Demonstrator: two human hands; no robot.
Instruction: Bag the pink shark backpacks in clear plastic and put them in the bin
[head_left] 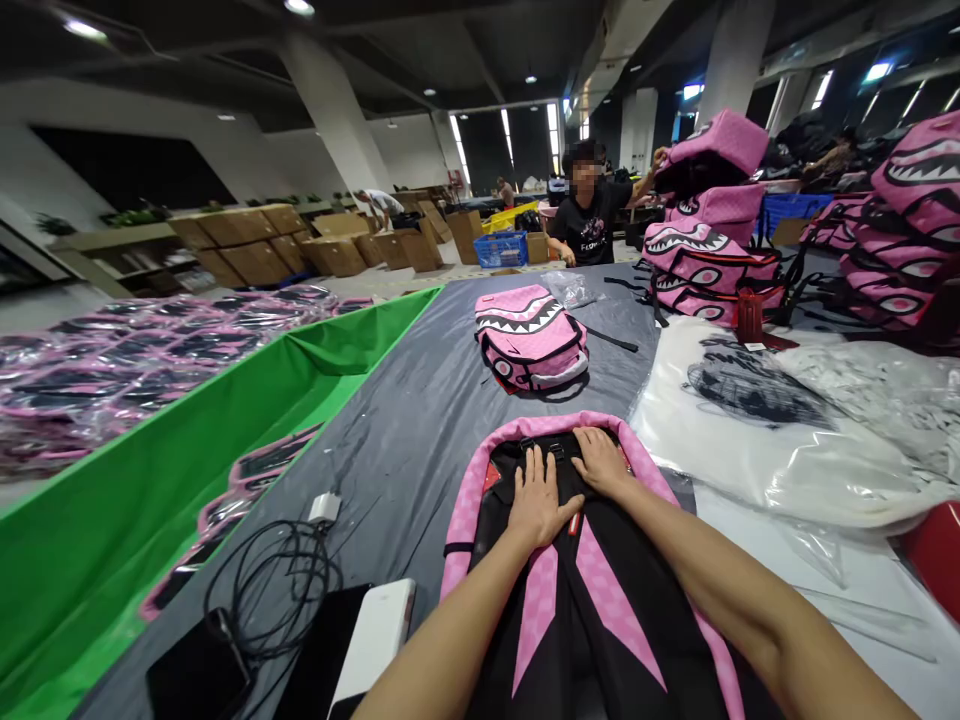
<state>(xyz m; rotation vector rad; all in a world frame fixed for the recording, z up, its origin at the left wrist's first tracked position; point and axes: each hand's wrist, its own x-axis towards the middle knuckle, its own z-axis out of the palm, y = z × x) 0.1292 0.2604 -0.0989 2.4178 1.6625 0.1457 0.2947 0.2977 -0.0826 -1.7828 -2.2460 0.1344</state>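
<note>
A pink and black backpack lies on the table right in front of me, its black back panel and straps facing up. My left hand rests flat on the upper part of that panel, fingers spread. Close by, my right hand lies on the top right of the panel, fingers stretched toward the pink edge. Both palms touch the backpack. Just beyond it sits another pink backpack with a shark-mouth print, and a clear plastic bag lies behind that one.
On the left are coiled black cables, a white charger, and a white box. A green-lined bin borders the table. White plastic bags and stacked pink backpacks stand right. A person touches the stack.
</note>
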